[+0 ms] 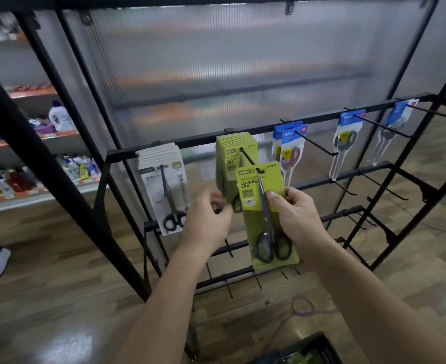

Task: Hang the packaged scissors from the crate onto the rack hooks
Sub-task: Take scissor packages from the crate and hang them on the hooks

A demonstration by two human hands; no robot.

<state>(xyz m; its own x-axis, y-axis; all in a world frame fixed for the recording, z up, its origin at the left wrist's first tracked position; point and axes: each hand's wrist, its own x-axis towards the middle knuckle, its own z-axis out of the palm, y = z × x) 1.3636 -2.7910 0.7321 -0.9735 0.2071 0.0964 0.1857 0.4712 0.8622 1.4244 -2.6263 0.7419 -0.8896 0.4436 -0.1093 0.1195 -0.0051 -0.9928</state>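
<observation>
Head view: pack (256,219) slot at hook (248,158) tip; stack (229,164) behind, 11 o'clock.
Right grip (295,219): clamped on pack's edge.
Left grip (208,222): curled, blurred; cannot tell.

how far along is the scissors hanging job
Done: white packs, a green stack and blue packs hang on the top rail. In hand: the right hand pinches a green pack with its hole at the hook tip; the left hand is blurred beside the green stack, grip unclear. Left: slide this pack back, then whatever remains in the crate, where something green shows; lower hooks are bare.
</observation>
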